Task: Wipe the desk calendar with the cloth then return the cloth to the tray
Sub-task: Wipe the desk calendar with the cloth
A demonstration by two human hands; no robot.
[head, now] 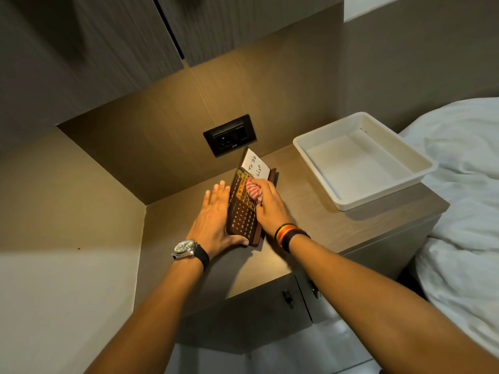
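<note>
The desk calendar, a dark brown board printed with rows of numbers and fitted with yellow and orange sliders near its far end, lies on the wooden bedside counter in front of the wall socket. A white card lettered "TO DO List" stands at its far end. My right hand is closed around the bunched red-and-white striped cloth and presses it onto the upper part of the calendar face, over the sliders. My left hand is spread wide and flat against the calendar's left edge, the thumb hooked along its near corner, bracing it. A wristwatch with a dark strap sits on my left wrist; striped bands in black, yellow and red circle my right wrist. The white plastic tray rests on the same counter, well apart to the right of the calendar, close to the counter's right edge. Beyond it lies white bedding. Two cabinet doors with dark handles close the counter's front below my forearms.
</note>
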